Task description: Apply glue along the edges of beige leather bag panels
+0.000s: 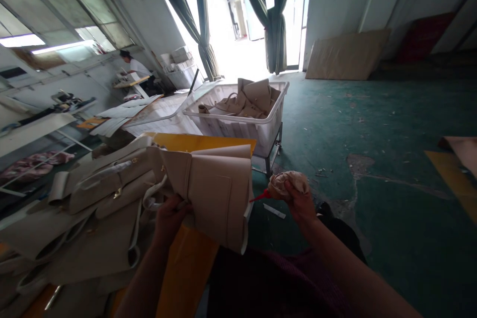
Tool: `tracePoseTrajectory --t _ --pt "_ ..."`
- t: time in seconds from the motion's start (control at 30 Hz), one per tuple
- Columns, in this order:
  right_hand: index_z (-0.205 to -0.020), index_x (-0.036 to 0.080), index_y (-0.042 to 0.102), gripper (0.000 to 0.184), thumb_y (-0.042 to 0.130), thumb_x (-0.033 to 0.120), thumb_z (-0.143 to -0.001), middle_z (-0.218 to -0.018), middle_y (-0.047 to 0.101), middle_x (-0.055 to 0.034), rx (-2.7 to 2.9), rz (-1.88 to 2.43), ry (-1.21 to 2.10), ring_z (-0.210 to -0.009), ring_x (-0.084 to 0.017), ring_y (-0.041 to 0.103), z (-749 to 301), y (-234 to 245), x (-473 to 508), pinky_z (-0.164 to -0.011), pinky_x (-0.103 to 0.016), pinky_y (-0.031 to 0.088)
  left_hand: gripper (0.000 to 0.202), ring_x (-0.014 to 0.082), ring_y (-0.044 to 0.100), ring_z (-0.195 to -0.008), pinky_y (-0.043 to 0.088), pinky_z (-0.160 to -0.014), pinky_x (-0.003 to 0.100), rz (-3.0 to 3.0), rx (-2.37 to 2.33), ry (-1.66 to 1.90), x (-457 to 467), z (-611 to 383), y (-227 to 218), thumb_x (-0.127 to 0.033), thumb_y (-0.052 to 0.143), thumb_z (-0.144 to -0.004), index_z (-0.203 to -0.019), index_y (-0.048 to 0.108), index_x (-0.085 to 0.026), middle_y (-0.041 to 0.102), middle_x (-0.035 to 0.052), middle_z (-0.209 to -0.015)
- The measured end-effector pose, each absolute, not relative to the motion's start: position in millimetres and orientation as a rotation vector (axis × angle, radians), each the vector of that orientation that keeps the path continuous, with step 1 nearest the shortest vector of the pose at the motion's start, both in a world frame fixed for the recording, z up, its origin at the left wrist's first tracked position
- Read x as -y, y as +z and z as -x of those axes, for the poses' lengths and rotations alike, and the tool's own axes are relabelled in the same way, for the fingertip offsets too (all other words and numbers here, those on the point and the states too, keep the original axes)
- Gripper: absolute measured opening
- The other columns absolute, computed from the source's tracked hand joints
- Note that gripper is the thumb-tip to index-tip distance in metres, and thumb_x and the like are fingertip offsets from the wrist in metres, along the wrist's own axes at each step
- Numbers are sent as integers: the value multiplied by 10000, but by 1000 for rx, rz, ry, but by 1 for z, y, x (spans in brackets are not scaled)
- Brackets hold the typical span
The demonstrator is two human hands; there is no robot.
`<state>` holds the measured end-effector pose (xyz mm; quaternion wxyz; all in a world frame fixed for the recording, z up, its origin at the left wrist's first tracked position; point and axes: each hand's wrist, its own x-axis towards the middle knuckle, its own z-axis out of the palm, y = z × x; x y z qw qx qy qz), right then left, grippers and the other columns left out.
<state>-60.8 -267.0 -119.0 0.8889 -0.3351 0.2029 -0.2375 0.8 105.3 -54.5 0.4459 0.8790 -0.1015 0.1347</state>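
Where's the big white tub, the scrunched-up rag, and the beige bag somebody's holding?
White tub [231, 131], head view, point on its front wall.
Rag [288, 183], head view, point on its crumpled middle.
Beige bag [212, 194], head view, point on its front panel.

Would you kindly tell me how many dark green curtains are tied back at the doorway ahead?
2: one dark green curtain on the left of the doorway, and one on its right.

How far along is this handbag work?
Looking done: beige handbags lie heaped in the white bin on a metal stand. In hand: the left hand grips a beige bag, the right hand a crumpled cloth. Left: more beige bags piled at left, though how many still need work cannot be told.
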Motion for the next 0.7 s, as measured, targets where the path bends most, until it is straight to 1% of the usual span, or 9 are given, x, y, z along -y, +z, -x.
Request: tracePoseTrajectory --t 0.07,0.17,0.27,0.37,0.43,0.57,0.7 --pt "-853 217 796 543 1082 362 -414 -873 794 -12 -488 653 -484 -799 -211 752 74 -114 260 -714 -294 662 185 214 637 -767 505 -718 302 -2160 231 359 -102 0 -55 -359 771 -637 -726 764 -197 712 19 -757" --pt "-840 212 799 566 1087 345 -371 -868 795 -7 -566 602 -432 -777 -207 748 91 -108 250 -637 -261 640 191 189 601 -698 481 -671 284 -2161 236 362 -99 1 -52 -371 770 -628 -666 732 -188 668 12 -687" --pt "-860 206 797 576 1083 349 -381 -896 800 -23 -623 566 -368 -790 -225 751 101 -105 245 -610 -270 634 196 187 584 -683 470 -646 281 -2187 226 371 -96 5 -47 -378 764 -627 -668 736 -188 664 9 -672" --pt "-896 191 795 617 1081 344 -372 -933 803 -45 -648 535 -344 -807 -229 750 104 -105 242 -624 -277 641 189 195 591 -707 478 -668 287 -2203 220 378 -95 7 -44 -370 756 -635 -708 753 -196 680 3 -700" --pt "-887 190 792 622 1082 327 -354 -918 802 -38 -668 518 -375 -800 -226 748 104 -103 240 -630 -277 642 180 194 587 -705 477 -672 288 -2206 233 384 -96 8 -43 -364 759 -640 -715 756 -200 671 -4 -693" --pt "-861 205 788 620 1082 321 -328 -875 797 -17 -709 504 -396 -774 -235 745 106 -94 237 -582 -283 632 187 181 563 -662 457 -637 279 -2211 279 397 -97 10 -43 -373 756 -664 -614 703 -201 626 -10 -631" --pt "-879 209 789 648 1086 355 -322 -897 802 -31 -688 477 -336 -785 -257 752 112 -88 234 -566 -304 637 180 173 558 -653 454 -612 266 -2199 266 419 -101 13 -45 -366 772 -651 -633 710 -199 629 -12 -638"
